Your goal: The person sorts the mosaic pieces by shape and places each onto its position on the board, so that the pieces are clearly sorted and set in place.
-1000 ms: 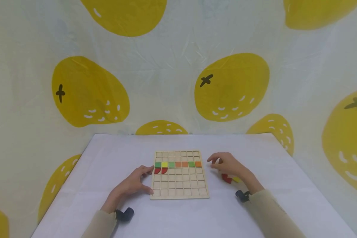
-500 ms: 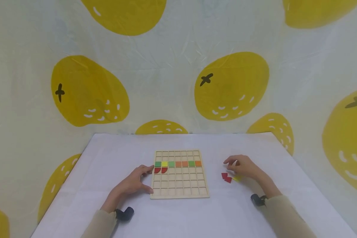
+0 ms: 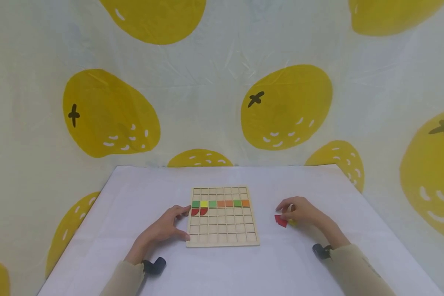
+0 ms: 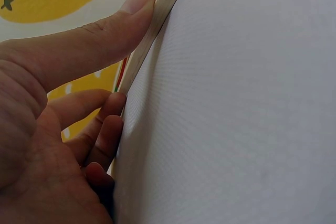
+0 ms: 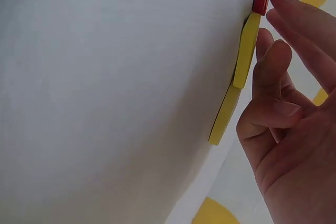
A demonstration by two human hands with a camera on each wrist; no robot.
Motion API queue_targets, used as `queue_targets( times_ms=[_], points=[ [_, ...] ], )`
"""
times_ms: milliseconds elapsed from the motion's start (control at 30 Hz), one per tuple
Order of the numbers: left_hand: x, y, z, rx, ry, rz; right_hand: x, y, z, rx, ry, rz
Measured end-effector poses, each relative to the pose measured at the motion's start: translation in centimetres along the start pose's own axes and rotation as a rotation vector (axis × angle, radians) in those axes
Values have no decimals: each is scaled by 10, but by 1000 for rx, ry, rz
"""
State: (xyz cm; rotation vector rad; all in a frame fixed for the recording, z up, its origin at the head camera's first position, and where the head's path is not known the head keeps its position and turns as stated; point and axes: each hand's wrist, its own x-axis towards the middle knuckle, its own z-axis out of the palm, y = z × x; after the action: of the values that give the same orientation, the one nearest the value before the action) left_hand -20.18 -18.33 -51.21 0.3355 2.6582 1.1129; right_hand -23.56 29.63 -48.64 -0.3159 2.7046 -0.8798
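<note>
A light wooden grid board point(image 3: 222, 230) lies mid-table. Its third row holds green, yellow and orange square tiles point(image 3: 220, 204); two red quarter-circle tiles point(image 3: 204, 212) sit at the left of the row below. My left hand point(image 3: 167, 224) spans the board's left side, thumb and fingertips touching the edge. The left wrist view shows its thumb point(image 4: 105, 32) along the wooden rim. My right hand point(image 3: 302, 210) is low over loose red pieces point(image 3: 281, 222), index fingertip and thumb at them. Yellow pieces point(image 5: 247, 51) lie beneath it, partly hidden in the head view.
A white cloth covers the table point(image 3: 148, 185). Behind it hangs a pale curtain with large yellow fruit prints point(image 3: 286, 107). Each wrist wears a dark strap-on camera point(image 3: 154, 266).
My right hand has moved right from beside the board, then down onto the loose red pieces. My left hand stays at the board's edge, and the tiles on the board are unchanged.
</note>
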Motion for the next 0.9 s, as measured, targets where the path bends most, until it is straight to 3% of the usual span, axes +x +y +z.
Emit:
queue_targets(
  times_ms=[433, 900],
  points=[
    [0, 1, -1, -12, -6, 12, 8, -2, 2, -42, -13, -46],
    [0, 3, -1, -23, -3, 0, 8, -2, 2, -32, -13, -20]
  ],
)
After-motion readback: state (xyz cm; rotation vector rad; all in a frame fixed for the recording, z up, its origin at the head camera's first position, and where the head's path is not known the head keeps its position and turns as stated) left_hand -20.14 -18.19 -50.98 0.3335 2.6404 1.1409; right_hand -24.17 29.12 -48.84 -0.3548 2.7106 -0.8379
